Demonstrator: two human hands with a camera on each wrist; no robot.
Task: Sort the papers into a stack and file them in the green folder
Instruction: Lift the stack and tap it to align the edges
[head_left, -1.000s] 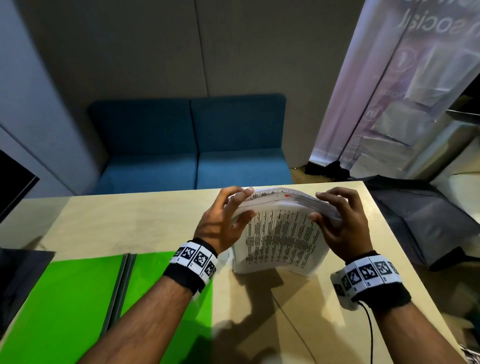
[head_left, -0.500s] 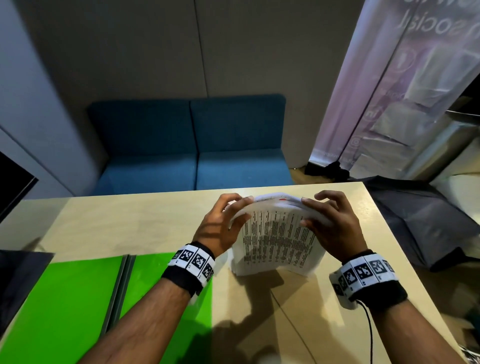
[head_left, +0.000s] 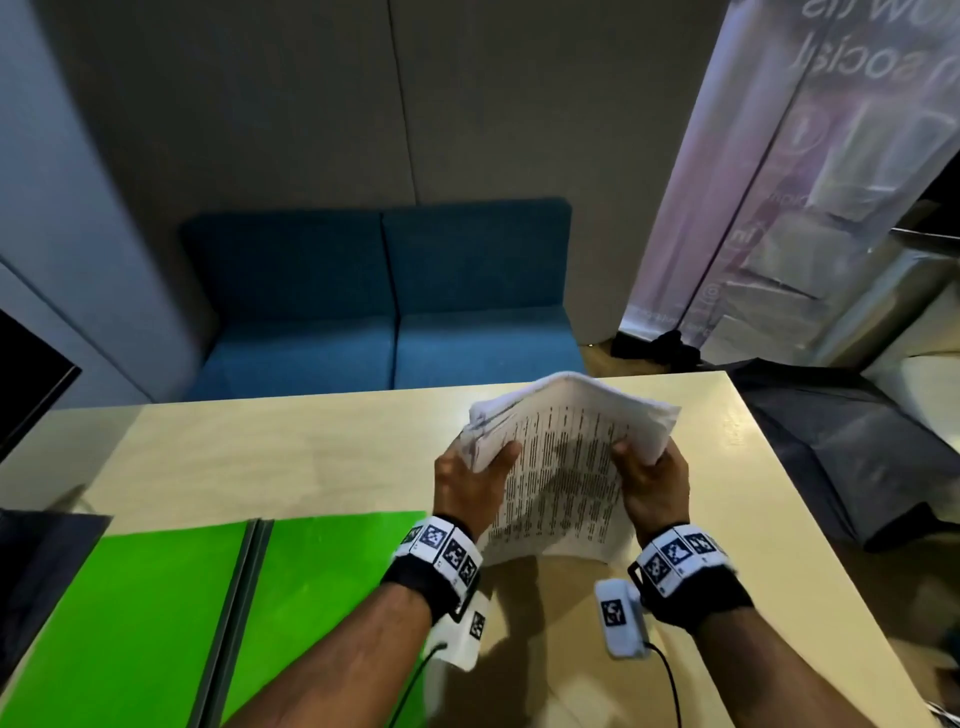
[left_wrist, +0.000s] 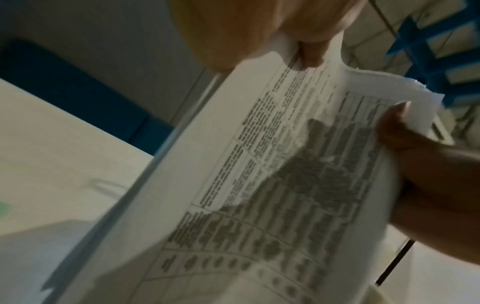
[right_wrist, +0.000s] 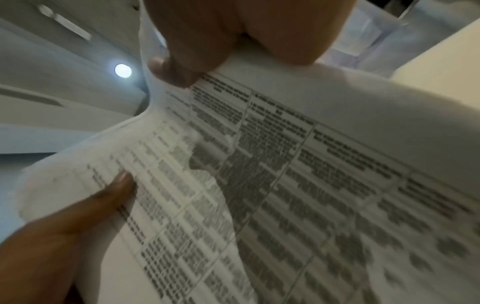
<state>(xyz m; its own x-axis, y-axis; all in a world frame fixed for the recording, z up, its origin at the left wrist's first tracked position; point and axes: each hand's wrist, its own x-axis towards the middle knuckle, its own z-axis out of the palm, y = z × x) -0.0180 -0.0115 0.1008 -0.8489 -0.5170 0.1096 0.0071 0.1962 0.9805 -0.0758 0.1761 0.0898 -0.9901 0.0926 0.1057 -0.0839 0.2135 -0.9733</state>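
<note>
Fingers (head_left: 498, 457) of both hands curl round the paper stack (head_left: 566, 467).

Printed papers (head_left: 566, 467) stacked, bowed, raised — green folder (head_left: 156, 613) lies open.

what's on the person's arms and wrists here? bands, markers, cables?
Bare forearms, no sleeves. Each wrist carries a black strap topped by a white band of square black-and-white tags: left wristband, right wristband. A small white camera box with its own tag hangs under each wrist, left box and right box, each trailing a thin black cable. No gloves or rings visible on either hand.
</note>
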